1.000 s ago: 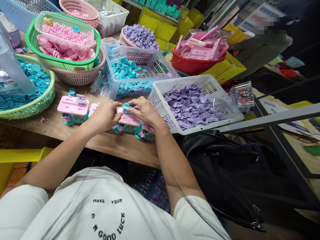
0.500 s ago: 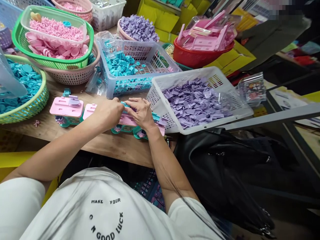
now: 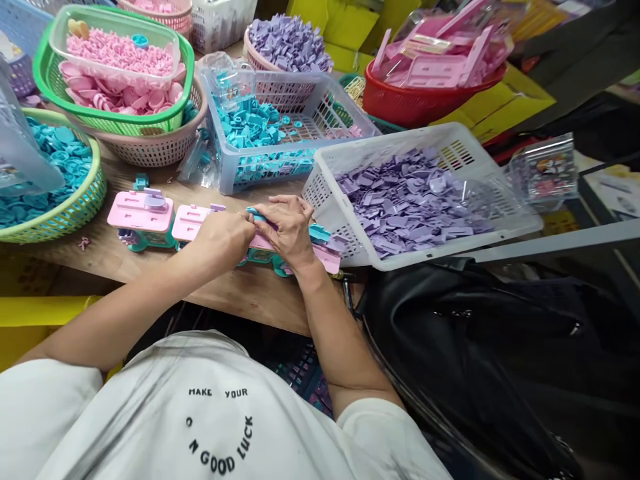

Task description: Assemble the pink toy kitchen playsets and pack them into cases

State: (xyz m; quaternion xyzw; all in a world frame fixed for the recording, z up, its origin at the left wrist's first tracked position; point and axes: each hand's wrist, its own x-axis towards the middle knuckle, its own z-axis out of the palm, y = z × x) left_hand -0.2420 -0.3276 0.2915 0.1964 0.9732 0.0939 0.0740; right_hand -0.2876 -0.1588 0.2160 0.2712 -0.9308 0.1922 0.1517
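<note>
A row of small pink-topped toys with teal bases stands along the table's near edge. At the row's middle, my left hand (image 3: 224, 237) is closed, its fingertips curled at a small teal plastic piece (image 3: 256, 214). My right hand (image 3: 289, 232) bends over the same piece from the other side, thumb and fingers gripping it above a pink toy top (image 3: 262, 245). Much of that toy lies hidden under both hands. Left of them sit a pink toy (image 3: 187, 223) and another pink toy (image 3: 137, 217) bearing a lilac part. One more toy end (image 3: 327, 259) shows past my right wrist.
Right behind my hands stands a white basket (image 3: 345, 210) of lilac parts. A clear bluish basket (image 3: 270, 163) holds teal parts. Further left are a green basket (image 3: 113, 123) with pink pieces and a lime basket (image 3: 83, 207). A black bag (image 3: 480, 347) lies at right.
The view has shifted, so the table and baskets sit slightly further right in the picture. Both hands stay at the teal piece on the same toy, with only slight finger movement.
</note>
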